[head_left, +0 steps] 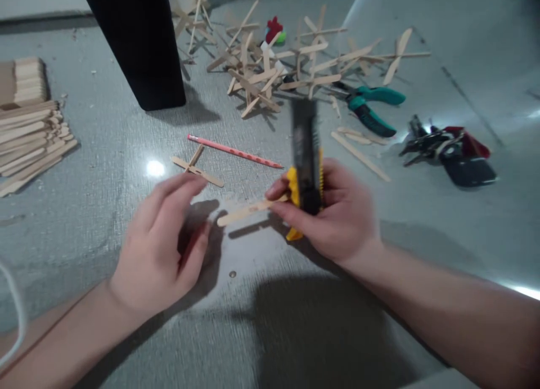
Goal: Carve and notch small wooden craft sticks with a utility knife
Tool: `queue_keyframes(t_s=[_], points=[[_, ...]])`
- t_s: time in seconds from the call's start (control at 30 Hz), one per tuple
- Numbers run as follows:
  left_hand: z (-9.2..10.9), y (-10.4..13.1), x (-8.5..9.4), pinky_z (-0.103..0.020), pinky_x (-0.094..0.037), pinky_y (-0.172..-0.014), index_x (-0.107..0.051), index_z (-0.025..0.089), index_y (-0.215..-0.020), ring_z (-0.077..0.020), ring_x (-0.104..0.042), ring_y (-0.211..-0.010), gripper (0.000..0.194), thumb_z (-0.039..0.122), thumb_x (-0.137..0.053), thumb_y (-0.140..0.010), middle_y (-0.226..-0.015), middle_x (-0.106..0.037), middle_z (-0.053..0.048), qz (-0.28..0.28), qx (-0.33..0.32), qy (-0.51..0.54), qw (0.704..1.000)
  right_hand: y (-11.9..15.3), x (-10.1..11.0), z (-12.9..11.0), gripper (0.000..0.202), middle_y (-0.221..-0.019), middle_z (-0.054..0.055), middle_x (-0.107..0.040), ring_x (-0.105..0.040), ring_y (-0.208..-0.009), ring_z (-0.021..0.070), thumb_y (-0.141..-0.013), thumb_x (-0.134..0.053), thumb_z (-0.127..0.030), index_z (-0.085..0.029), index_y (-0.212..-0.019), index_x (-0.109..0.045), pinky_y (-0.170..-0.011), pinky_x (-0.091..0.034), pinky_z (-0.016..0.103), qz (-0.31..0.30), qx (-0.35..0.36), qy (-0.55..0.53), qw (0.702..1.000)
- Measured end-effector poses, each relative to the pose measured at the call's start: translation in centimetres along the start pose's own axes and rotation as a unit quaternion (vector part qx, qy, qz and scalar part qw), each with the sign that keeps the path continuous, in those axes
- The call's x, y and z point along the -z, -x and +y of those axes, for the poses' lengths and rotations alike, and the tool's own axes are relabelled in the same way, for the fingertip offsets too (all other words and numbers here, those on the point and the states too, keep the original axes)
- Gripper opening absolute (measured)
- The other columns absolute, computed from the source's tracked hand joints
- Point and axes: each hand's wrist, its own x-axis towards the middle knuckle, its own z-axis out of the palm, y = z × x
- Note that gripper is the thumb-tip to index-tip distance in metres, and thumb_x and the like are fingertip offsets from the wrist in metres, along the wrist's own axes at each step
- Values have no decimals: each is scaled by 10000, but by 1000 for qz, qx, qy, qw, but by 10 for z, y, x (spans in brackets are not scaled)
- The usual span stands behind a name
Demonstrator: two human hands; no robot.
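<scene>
My right hand [343,211] is closed around a yellow and black utility knife [307,169], which stands upright and is blurred at its top. Between its thumb and finger it also pinches a wooden craft stick [244,213] that points left, with a small mark on its face. Empty, with thumb and fingers apart, my left hand [158,245] hovers to the left of that stick. Just beyond its fingertips lies a pair of crossed craft sticks [198,170]. A pink pencil [236,150] rests behind them.
Many crossed-stick pieces [253,79] pile up at the back. Teal-handled pliers [371,107], loose sticks [360,155] and a bunch of keys [442,144] lie right. Stacked craft sticks [29,141] sit left. A tall black object [143,45] stands at back left.
</scene>
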Motion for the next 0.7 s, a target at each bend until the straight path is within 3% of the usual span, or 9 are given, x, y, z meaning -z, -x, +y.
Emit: queue_keyframes(t_s=[0.1, 0.17, 0.3, 0.4, 0.57, 0.7], points=[[0, 1, -3, -425, -561, -821, -654, 173, -1193, -249, -705, -988, 224, 164, -602, -976, -1158, -728, -108, -47, -90, -38, 994, 1, 0, -4, 243, -894, -14, -802, -771, -767, 186, -839, -813, -233, -262, -1023, -658, -704, -637, 338, -112, -2, 8, 994], [1, 1, -6, -394, -536, -732, -697, 175, -1074, -222, -696, -846, 125, 169, -608, -987, -1018, -755, -73, -72, -129, -54, 988, 1, 0, -4, 218, -935, 0, -807, -769, -788, 195, -866, -787, -250, -257, -1051, -671, -721, -625, 353, -155, 13, 60, 986], [2, 1, -8, -375, -496, -656, -717, 142, -1042, -209, -654, -756, 193, 126, -527, -1012, -924, -754, -67, -102, -171, -52, 979, 2, 2, -2, 230, -1025, 32, -797, -753, -871, 231, -887, -773, -316, -269, -1094, -684, -770, -599, 402, -127, 33, 150, 980], [4, 0, -8, -387, -484, -679, -709, 135, -1111, -215, -646, -785, 219, 130, -507, -1026, -1002, -755, -71, -124, -214, -46, 968, 1, 1, 1, 266, -1073, 45, -786, -755, -921, 241, -901, -761, -339, -264, -1139, -667, -814, -605, 421, -93, 6, 126, 988], [6, 3, -11, -403, -497, -817, -678, 160, -1243, -227, -643, -909, 248, 166, -560, -1025, -1119, -732, -70, -140, -227, -63, 962, 3, -2, 0, 238, -1073, 35, -788, -778, -968, 235, -920, -737, -295, -261, -1139, -650, -870, -619, 425, -123, -13, 64, 990], [3, 5, -11, -552, -452, -1083, -591, 221, -1434, -352, -570, -1290, 443, 446, -549, -1055, -1445, -611, -132, -189, -196, -89, 958, 4, -2, -1, 205, -1004, 2, -783, -759, -870, 195, -910, -743, -258, -276, -1089, -644, -793, -614, 384, -96, -2, 60, 994]])
